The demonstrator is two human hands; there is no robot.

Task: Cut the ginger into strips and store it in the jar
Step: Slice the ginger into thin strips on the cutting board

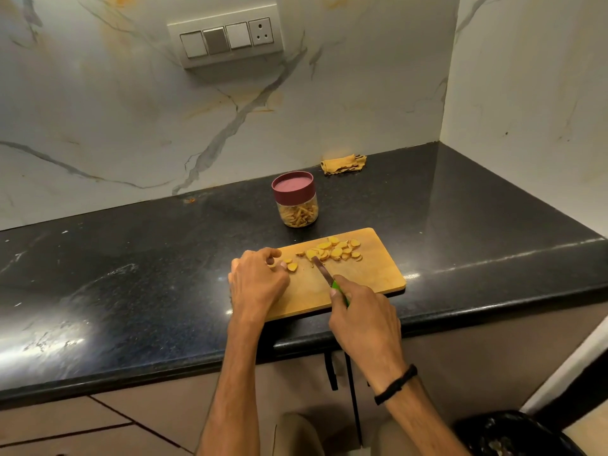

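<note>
— Yellow ginger slices (335, 250), where?
— Piled on the far half of the wooden cutting board (371, 274). A few lie loose under the left hand (256, 279), curled fingers pinning them.
— Right hand (362, 320)?
— Wrapped round a green-handled knife (324, 273), tip touching the pile.
— Jar (297, 200)?
— Just behind the board on the black bench (131, 274), maroon lid on, strips inside. Yellow cloth (343, 164) further back, by the wall.

I log, on the speckled black stone countertop (164, 258):
- a rectangular wooden cutting board (371, 274) bearing yellow ginger slices (335, 250);
- the left hand (256, 278), fingers curled on a few slices at the board's left end;
- the right hand (362, 317) gripping a green-handled knife (325, 274), tip at the pile;
- behind the board, a clear jar with a maroon lid (296, 200), holding strips;
- a crumpled yellow cloth (343, 163).
</note>
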